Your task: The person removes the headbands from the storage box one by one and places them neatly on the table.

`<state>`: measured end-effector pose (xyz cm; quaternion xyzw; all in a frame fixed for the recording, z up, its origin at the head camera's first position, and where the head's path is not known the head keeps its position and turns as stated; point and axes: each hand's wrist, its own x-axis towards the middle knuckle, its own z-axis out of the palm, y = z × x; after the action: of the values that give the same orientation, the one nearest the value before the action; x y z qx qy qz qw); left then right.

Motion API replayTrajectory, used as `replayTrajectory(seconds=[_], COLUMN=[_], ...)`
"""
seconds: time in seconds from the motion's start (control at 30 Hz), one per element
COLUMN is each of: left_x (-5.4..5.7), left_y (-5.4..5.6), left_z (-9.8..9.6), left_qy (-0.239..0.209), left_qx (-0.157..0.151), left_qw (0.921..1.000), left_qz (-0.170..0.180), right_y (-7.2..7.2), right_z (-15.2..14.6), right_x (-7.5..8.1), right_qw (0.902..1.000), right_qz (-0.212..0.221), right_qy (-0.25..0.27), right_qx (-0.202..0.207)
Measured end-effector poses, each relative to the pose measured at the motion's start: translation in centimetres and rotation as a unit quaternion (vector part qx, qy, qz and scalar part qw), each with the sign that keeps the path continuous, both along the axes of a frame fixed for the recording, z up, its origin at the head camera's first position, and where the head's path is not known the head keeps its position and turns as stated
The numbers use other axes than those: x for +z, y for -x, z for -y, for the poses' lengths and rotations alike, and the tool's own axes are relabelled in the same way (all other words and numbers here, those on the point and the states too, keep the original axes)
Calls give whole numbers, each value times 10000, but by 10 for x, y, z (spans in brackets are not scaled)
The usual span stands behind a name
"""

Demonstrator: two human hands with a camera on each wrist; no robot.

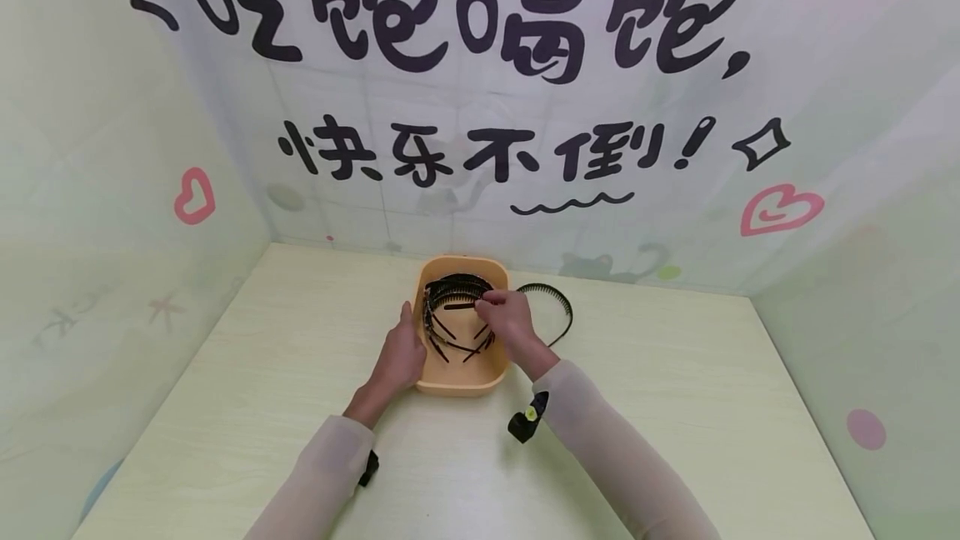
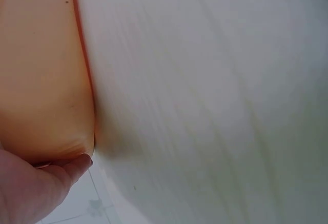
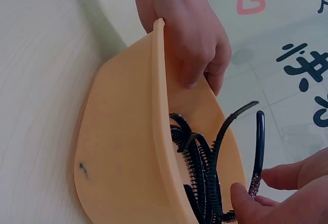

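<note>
The right hand (image 1: 512, 322) pinches, and partly hides, a rhinestone-trimmed headband (image 3: 259, 144). The left hand (image 1: 399, 357) grips the orange bin (image 3: 125, 131) at its left.

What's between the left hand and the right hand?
In the head view, the bin and the headbands in it lie between the left hand and the right hand, plus one end of the pinched headband.
</note>
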<state>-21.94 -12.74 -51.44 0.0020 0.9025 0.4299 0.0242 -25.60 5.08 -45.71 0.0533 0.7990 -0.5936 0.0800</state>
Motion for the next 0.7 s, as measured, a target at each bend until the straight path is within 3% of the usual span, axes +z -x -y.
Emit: replayTrajectory(seconds=[0.3,0.5,0.7], left_x=[0,-1,-1], left_y=[1,1,1], left_z=[0,0,0], left_qy=[96,68,26], left_qx=[0,0,-25], left_qw=[10000,10000,10000], left_qz=[-11,-29,-62], right_y=[3,7,11], right_z=[2,2,1], right_x=[0,-2,-6], right_qw=[9997,9964,9932], right_qz=[-92,-187,-57], right_qy=[-8,568,977], right_qx=[-204,-595,-632])
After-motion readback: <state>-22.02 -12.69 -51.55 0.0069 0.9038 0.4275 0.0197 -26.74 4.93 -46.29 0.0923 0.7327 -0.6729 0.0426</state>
